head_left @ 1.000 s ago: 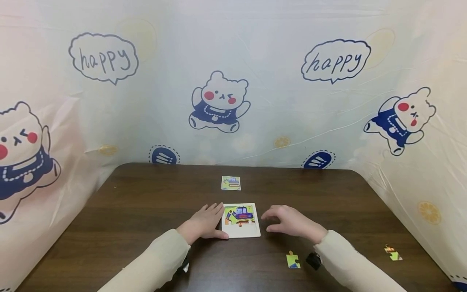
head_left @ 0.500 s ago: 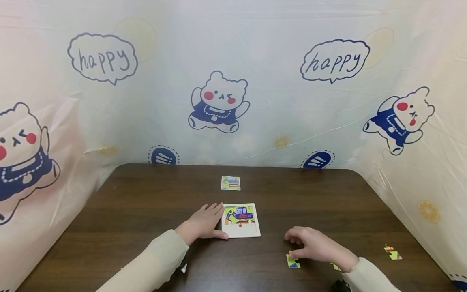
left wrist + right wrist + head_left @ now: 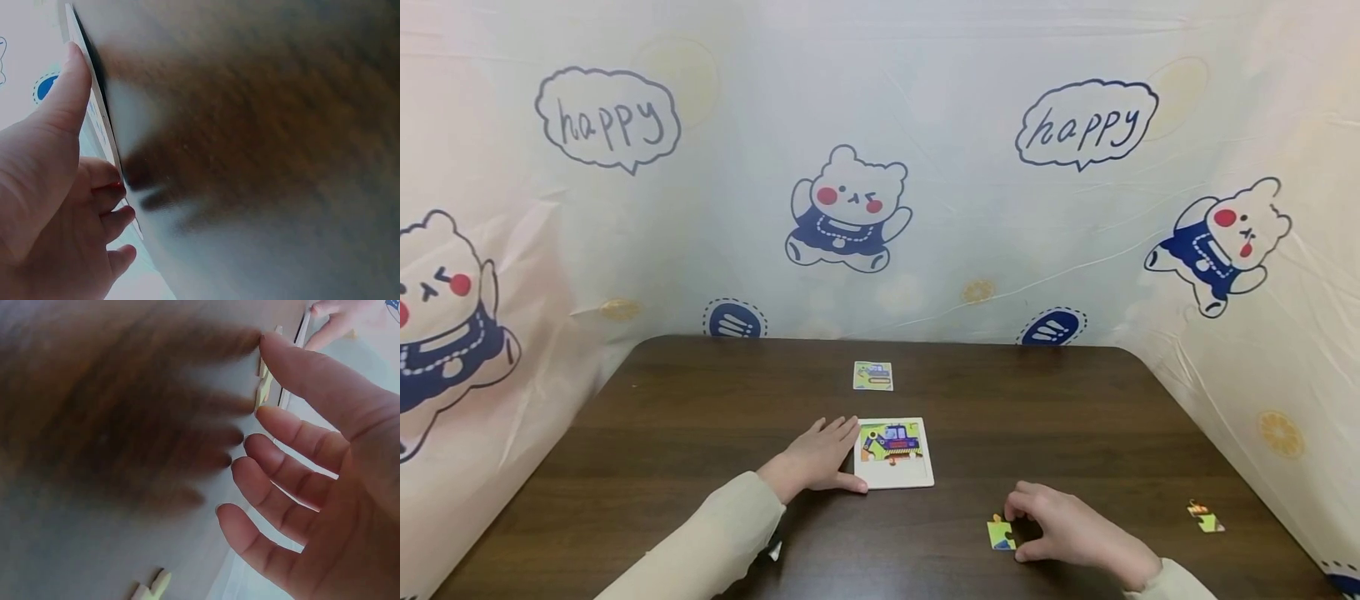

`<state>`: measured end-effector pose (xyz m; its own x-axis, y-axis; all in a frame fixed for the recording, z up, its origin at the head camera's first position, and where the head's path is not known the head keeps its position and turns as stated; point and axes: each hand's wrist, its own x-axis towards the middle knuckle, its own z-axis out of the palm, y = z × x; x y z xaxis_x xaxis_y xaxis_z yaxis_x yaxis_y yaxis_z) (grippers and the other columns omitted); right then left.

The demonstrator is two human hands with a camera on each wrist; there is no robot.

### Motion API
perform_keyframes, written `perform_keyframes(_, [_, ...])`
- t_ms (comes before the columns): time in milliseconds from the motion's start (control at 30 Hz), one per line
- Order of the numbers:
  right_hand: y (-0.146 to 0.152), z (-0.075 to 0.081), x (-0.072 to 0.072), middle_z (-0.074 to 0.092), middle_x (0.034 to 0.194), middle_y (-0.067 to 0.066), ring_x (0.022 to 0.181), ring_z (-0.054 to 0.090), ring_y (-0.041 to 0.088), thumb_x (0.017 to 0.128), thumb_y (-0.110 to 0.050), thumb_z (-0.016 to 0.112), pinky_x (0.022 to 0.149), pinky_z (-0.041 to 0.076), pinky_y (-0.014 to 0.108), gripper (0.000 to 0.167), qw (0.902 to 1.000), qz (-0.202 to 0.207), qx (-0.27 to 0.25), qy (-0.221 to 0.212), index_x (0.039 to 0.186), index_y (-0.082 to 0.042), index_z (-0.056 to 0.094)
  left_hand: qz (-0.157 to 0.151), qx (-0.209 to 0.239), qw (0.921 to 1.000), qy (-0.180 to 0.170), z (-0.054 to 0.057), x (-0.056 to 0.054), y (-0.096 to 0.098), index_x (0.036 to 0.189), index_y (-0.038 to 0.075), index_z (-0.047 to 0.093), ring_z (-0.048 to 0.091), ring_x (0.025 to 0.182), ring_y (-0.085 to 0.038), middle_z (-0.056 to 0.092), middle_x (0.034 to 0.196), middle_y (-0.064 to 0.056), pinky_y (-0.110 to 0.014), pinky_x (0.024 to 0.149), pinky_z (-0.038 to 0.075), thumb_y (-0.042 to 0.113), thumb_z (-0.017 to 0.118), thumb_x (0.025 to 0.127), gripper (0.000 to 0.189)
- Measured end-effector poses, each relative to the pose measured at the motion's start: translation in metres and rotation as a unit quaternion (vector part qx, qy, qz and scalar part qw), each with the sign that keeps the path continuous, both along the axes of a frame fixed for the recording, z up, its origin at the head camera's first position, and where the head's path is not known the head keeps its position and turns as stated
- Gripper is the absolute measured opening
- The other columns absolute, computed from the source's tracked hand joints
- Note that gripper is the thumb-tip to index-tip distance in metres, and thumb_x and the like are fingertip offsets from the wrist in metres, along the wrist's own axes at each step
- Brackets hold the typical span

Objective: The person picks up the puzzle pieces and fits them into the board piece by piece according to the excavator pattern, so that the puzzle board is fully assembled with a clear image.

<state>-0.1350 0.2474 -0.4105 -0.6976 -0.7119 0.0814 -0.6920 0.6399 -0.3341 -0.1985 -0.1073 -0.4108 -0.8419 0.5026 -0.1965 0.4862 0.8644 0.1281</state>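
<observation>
My left hand (image 3: 820, 457) rests against the left edge of the white puzzle board (image 3: 895, 477), fingers spread toward its top corner and thumb by its bottom corner. Fitted pieces on the board form the upper part of an excavator picture. To the right lies a loose green puzzle piece (image 3: 1001, 534) with an orange tab. Around its right side curve the thumb and forefinger of my right hand (image 3: 1067, 529); whether they touch it is unclear. In the right wrist view, the piece (image 3: 265, 384) shows between thumb and forefinger, which stand apart.
Farther right on the brown table (image 3: 700, 392) lies another puzzle piece (image 3: 1206, 516). A small excavator picture card (image 3: 873, 376) lies behind the board. One loose piece (image 3: 152, 587) appears low in the right wrist view. A printed cloth (image 3: 962, 208) hangs behind the table.
My right hand has moved from beside the board, right and nearer, to the green piece's right side. My left hand stays at the board.
</observation>
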Motion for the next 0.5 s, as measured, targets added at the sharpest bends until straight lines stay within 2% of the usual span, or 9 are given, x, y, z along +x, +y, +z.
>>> perform_keyframes(133, [0.0003, -0.0016, 0.0016, 0.044, 0.083, -0.016, 0.070, 0.042, -0.001, 0.064, -0.022, 0.081, 0.056, 0.040, 0.020, 0.032, 0.9996, 0.007, -0.007, 0.028, 0.082, -0.021, 0.055, 0.000, 0.003, 1.0000, -0.004, -0.0010, -0.0003, -0.0006, 0.142, 0.000, 0.032, 0.025, 0.134, -0.028, 0.029, 0.146, -0.013, -0.047, 0.107, 0.017, 0.063, 0.057, 0.077, 0.094])
perform_keyframes(500, [-0.0017, -0.0025, 0.0017, 0.043, 0.080, -0.016, 0.067, 0.040, -0.002, 0.063, -0.024, 0.081, 0.054, 0.037, 0.018, 0.033, 0.9981, 0.014, -0.014, 0.058, 0.081, -0.021, 0.054, -0.001, 0.005, 1.0000, 0.001, -0.0027, -0.0011, -0.0006, 0.141, 0.000, 0.032, 0.026, 0.133, -0.029, 0.028, 0.146, -0.014, -0.047, 0.106, 0.018, 0.063, 0.058, 0.077, 0.094])
